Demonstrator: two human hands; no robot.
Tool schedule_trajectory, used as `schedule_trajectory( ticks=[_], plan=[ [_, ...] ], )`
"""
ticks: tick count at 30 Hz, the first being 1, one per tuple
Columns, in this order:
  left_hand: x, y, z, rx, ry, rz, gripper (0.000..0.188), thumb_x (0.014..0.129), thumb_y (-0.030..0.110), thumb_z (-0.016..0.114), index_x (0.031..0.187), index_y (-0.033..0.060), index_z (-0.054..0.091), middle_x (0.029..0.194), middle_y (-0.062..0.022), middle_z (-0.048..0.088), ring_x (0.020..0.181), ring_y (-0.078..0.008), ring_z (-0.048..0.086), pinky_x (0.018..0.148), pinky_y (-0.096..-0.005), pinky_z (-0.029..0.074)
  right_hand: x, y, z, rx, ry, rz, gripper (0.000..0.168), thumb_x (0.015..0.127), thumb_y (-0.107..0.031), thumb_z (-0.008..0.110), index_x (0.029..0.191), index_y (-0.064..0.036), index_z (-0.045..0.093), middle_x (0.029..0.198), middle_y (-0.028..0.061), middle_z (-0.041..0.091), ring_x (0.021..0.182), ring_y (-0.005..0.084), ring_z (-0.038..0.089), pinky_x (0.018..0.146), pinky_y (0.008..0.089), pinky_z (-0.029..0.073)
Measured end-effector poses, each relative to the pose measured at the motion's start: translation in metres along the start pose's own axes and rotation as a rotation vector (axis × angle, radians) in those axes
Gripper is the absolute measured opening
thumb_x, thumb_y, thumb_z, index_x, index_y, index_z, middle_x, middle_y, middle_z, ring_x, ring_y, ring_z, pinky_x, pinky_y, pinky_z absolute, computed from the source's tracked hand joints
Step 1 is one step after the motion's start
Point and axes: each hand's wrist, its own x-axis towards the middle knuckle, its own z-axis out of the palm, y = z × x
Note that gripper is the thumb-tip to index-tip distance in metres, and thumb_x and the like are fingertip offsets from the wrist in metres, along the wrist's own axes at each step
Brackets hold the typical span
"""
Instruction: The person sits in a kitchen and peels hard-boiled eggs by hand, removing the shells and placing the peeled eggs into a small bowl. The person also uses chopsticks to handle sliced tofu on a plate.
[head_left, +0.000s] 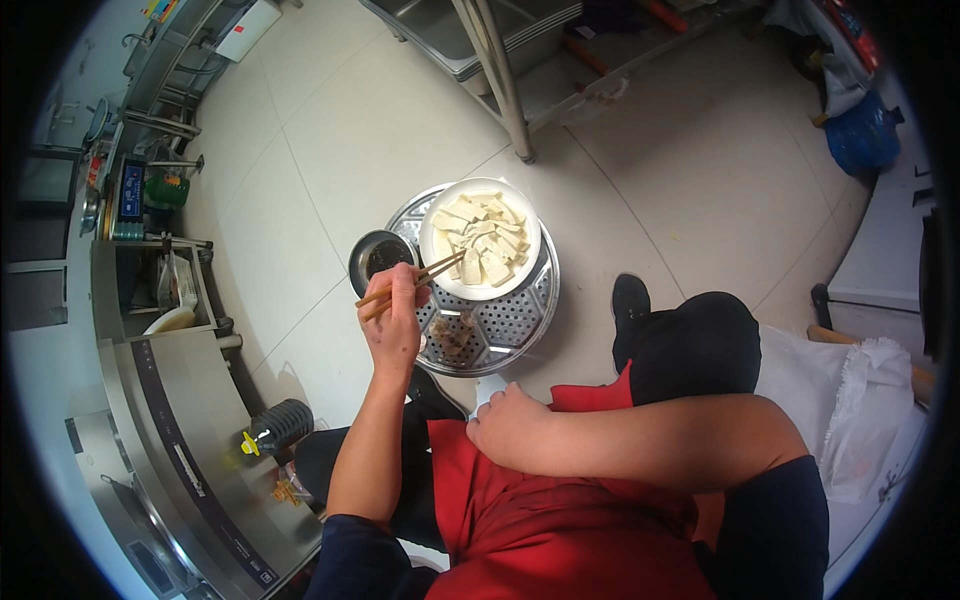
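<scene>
My left hand (394, 306) holds a pair of wooden chopsticks (437, 271), their tips over a white plate (427, 251) of pale slices (491, 266) that look like tofu. Left of the plate sits a small metal bowl (358, 259) with dark sauce (386, 253), partly behind that hand. Both stand on a round perforated metal tray (517, 322). Brown scraps (451, 332) lie on its near part. My right hand (508, 421) rests at my lap with curled fingers, by a flat whitish piece (491, 386); whether it grips this is unclear.
A steel rack (499, 82) with stacked metal pans stands ahead. On the left are a stainless steel appliance (202, 435) and a large bottle with a yellow cap (281, 427). A blue water jug (862, 135) and a white woven sack (847, 412) are at the right.
</scene>
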Motion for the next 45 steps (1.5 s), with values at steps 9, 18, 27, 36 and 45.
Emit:
schedule_trajectory(
  ticks=[9,18,27,36,45],
  plan=[
    [-0.006,0.0,-0.001,-0.043,-0.038,-0.008,0.035,0.109,0.031,0.057,0.108,-0.0021,0.07,0.097,-0.0109,0.071,0.078,-0.0189,0.072,0.07,-0.0312,0.06,0.003,0.001,0.003,-0.005,0.013,0.005,0.027,0.095,-0.018,0.057,0.115,-0.004,0.07,0.11,0.0142,0.073,0.102,0.0314,0.069,0.084,0.0456,0.051],
    [-0.007,0.013,-0.003,-0.085,0.129,-0.061,0.035,0.108,0.032,0.06,0.11,-0.0015,0.071,0.089,-0.008,0.067,0.073,-0.0172,0.069,0.068,-0.0299,0.058,0.002,0.0,0.003,-0.031,0.031,0.01,0.027,0.095,-0.018,0.057,0.115,-0.004,0.07,0.11,0.0137,0.073,0.101,0.0309,0.069,0.083,0.0446,0.051],
    [-0.01,0.015,0.001,0.032,0.116,0.009,0.035,0.107,0.03,0.061,0.107,-0.0033,0.071,0.087,-0.0085,0.069,0.072,-0.0158,0.068,0.067,-0.0287,0.057,0.003,0.002,0.004,-0.029,0.01,0.015,0.029,0.096,-0.018,0.057,0.118,-0.005,0.07,0.111,0.0131,0.073,0.102,0.0303,0.069,0.083,0.0448,0.05],
    [-0.005,0.02,-0.003,0.019,0.173,-0.021,0.03,0.105,0.024,0.066,0.099,-0.0047,0.07,0.09,-0.0083,0.066,0.071,-0.0138,0.067,0.064,-0.0266,0.056,0.002,0.001,0.003,-0.038,0.015,0.016,0.029,0.096,-0.019,0.057,0.119,-0.005,0.07,0.112,0.0129,0.073,0.103,0.03,0.069,0.083,0.0448,0.05],
    [-0.004,0.021,-0.005,0.038,0.185,0.0,0.033,0.106,0.027,0.064,0.098,-0.0043,0.071,0.083,-0.0079,0.067,0.07,-0.0139,0.067,0.063,-0.0268,0.055,0.004,0.001,0.005,-0.033,0.012,0.021,0.029,0.096,-0.019,0.057,0.118,-0.005,0.07,0.112,0.0135,0.073,0.103,0.0302,0.069,0.083,0.0448,0.051]
  ],
)
